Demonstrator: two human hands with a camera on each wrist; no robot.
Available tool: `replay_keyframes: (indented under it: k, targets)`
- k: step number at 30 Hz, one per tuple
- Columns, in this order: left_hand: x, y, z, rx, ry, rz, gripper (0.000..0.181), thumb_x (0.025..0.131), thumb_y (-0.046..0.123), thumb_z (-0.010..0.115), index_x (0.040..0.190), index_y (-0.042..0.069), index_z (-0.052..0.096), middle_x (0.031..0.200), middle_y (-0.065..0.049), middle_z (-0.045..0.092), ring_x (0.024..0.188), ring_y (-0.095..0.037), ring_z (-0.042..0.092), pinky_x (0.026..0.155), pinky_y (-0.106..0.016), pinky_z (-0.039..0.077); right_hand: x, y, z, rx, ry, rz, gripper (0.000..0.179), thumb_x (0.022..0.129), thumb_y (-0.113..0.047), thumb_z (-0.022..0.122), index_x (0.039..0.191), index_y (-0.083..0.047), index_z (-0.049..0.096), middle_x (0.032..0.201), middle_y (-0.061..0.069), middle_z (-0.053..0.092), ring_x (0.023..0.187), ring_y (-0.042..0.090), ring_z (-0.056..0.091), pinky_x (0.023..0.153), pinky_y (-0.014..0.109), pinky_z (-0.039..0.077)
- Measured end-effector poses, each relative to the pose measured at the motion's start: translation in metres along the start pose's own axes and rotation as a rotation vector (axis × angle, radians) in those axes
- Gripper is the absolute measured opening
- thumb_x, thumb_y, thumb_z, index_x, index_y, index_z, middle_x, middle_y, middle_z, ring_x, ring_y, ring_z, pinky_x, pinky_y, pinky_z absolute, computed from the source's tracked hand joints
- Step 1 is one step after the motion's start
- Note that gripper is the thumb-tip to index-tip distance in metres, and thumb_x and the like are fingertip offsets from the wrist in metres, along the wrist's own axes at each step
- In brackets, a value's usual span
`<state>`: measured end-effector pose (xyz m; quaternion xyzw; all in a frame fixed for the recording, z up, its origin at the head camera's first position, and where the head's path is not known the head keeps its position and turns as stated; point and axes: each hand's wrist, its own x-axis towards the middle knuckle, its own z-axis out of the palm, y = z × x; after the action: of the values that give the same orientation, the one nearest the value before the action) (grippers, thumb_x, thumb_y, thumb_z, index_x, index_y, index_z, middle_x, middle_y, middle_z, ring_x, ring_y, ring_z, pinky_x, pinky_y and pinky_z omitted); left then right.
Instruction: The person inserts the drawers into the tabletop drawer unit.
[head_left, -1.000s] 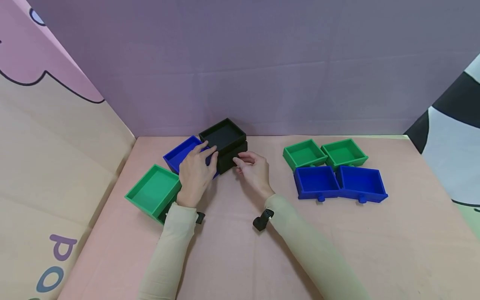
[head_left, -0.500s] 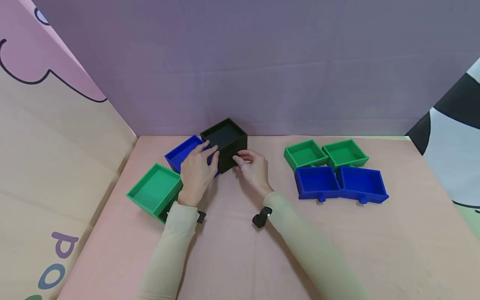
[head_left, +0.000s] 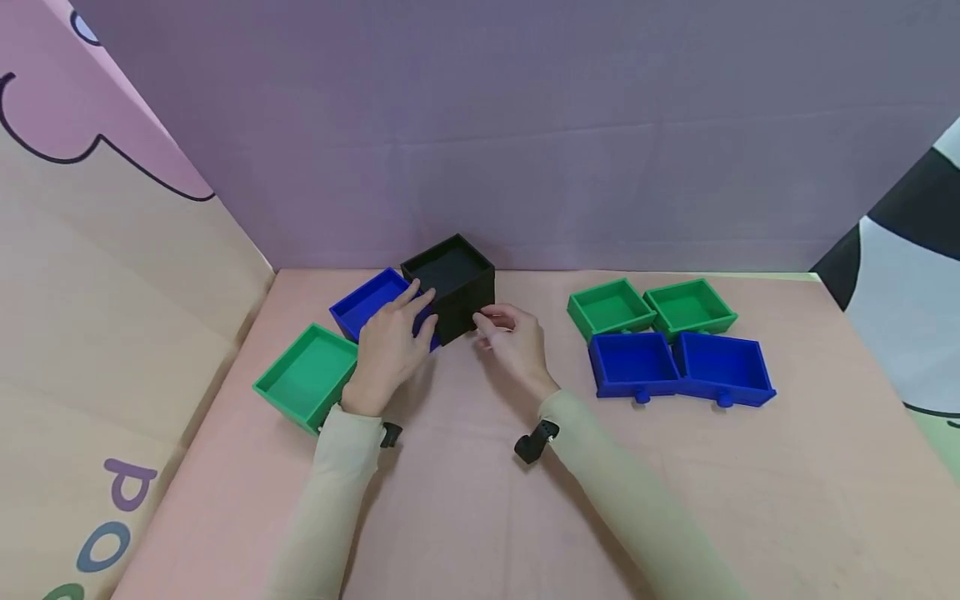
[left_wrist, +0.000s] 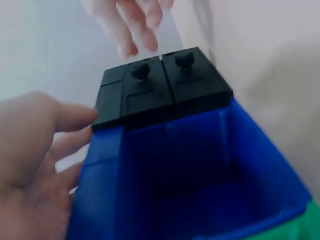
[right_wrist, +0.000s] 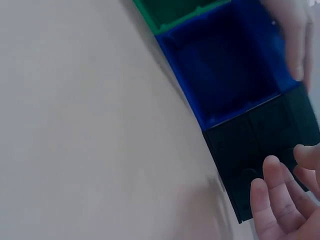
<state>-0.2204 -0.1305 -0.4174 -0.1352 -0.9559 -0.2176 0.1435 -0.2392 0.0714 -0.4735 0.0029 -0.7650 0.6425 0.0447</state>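
Note:
A black box (head_left: 467, 310) with a recessed top stands at the back left of the table. Two drawer fronts with round knobs, a left knob (left_wrist: 140, 70) and a right knob (left_wrist: 184, 59), show in the left wrist view, flush with its face. Against it sits a blue open-fronted case (head_left: 367, 304). My left hand (head_left: 390, 350) lies over the blue case, fingers extended, fingertips at the black box's edge. My right hand (head_left: 517, 346) is at the black box's front; its loosely bent fingers (right_wrist: 274, 172) are near the knobs, apart from them in the left wrist view.
A green open case (head_left: 307, 377) adjoins the blue one at the left. On the right lie two green drawers, left (head_left: 609, 307) and right (head_left: 690, 306), and in front two blue drawers, left (head_left: 634, 364) and right (head_left: 723, 367). A grey backdrop (head_left: 525, 167) rises behind.
The lower black part, which stuck out slightly at first, has gone in flush. My right hand has drawn back a little to the right. My left hand has shifted slightly left and nearer.

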Motion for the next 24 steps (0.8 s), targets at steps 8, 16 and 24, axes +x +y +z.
replay_keyframes:
  k: [8,16,24]
  targets:
    - [-0.027,-0.003,-0.031,0.043,-0.145,0.054,0.055,0.105,0.030,0.067,0.155,0.010,0.057,0.160,-0.018,0.054,0.142,-0.043,0.058,0.110,-0.059,0.053,-0.038,-0.004,-0.033,-0.059,-0.070,0.020,0.032,0.105,-0.024,0.069,0.128,-0.003,0.073,0.118,0.018,0.077,0.090,0.039,0.077,0.082,0.037,0.066]
    - [-0.042,-0.018,-0.042,0.099,-0.023,0.074,0.044,0.103,0.026,0.070,0.141,0.004,0.069,0.141,-0.021,0.069,0.131,-0.044,0.065,0.111,-0.059,0.051,-0.072,-0.001,-0.088,-0.207,-0.060,0.017,0.031,0.106,-0.024,0.068,0.127,-0.003,0.074,0.120,0.016,0.077,0.084,0.028,0.079,0.073,0.022,0.061]
    - [-0.039,-0.027,-0.039,0.078,0.078,0.048,0.027,0.101,0.021,0.072,0.118,0.002,0.080,0.113,-0.020,0.080,0.102,-0.040,0.076,0.097,-0.056,0.059,-0.097,0.006,-0.142,-0.356,0.031,-0.036,0.027,0.104,-0.022,0.070,0.121,-0.002,0.076,0.107,0.017,0.080,0.078,0.012,0.074,0.068,0.017,0.056]
